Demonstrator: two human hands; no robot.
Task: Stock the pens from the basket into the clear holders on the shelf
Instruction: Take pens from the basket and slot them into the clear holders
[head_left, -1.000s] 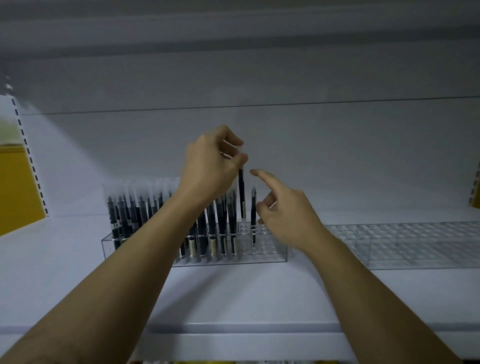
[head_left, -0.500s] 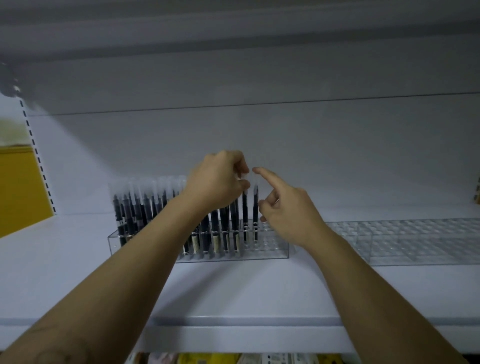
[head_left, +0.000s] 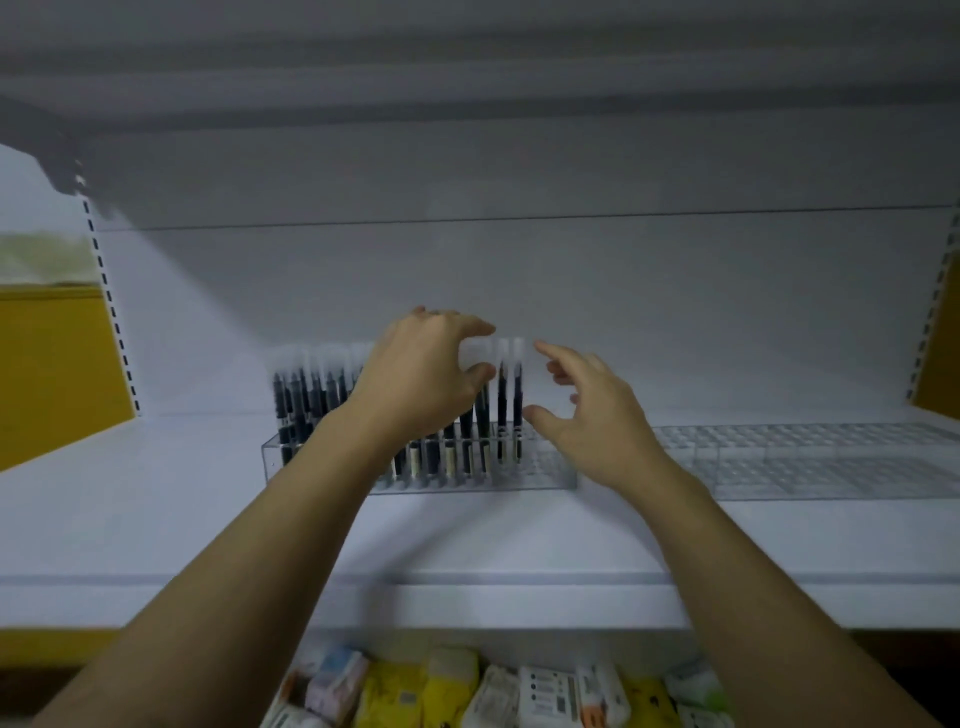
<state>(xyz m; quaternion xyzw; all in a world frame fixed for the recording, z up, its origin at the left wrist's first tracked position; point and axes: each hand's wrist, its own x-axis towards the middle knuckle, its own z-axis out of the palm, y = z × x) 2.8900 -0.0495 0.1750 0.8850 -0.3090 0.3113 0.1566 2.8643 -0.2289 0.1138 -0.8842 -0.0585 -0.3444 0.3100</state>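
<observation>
A clear holder (head_left: 550, 475) stands on the white shelf (head_left: 467, 540), filled from its left with several dark pens (head_left: 311, 400) with frosted caps. The two rightmost pens (head_left: 510, 410) stand upright in their slots. My left hand (head_left: 421, 379) hovers over the pens in the middle of the holder, fingers spread and loosely bent, holding nothing. My right hand (head_left: 587, 415) is just right of the last pens, fingers relaxed, touching nothing that I can see. The basket is out of view.
A second clear holder (head_left: 831, 462) with bare slots lies to the right on the same shelf. Yellow side panels (head_left: 52, 374) flank the bay. Below the shelf edge sit several packaged goods (head_left: 493, 691). Another shelf hangs overhead.
My left hand lowered a pen into a slot beside the last pen and let go of it. Both hands now sit lower and open. The view has tilted down.
</observation>
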